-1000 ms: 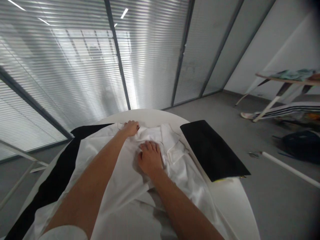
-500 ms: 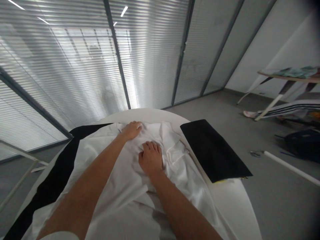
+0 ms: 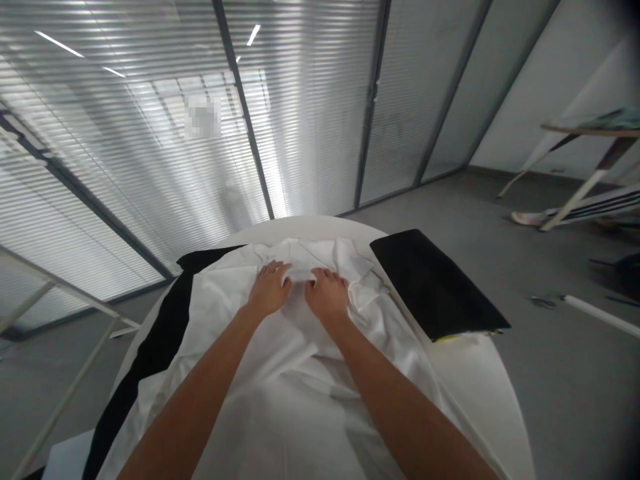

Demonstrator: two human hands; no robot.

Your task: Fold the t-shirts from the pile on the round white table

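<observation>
Both hands, left hand (image 3: 270, 291) and right hand (image 3: 327, 298), press flat with fingers spread, gripping nothing, on the crumpled white cotton shirt (image 3: 280, 373) spread over the round white table (image 3: 480, 400). Uneven pressing could crease the collar or drag it toward the black rectangular board (image 3: 435, 283).

Legible text: we find none (the blurred patch on the glass wall (image 3: 203, 117) shows nothing readable).
</observation>
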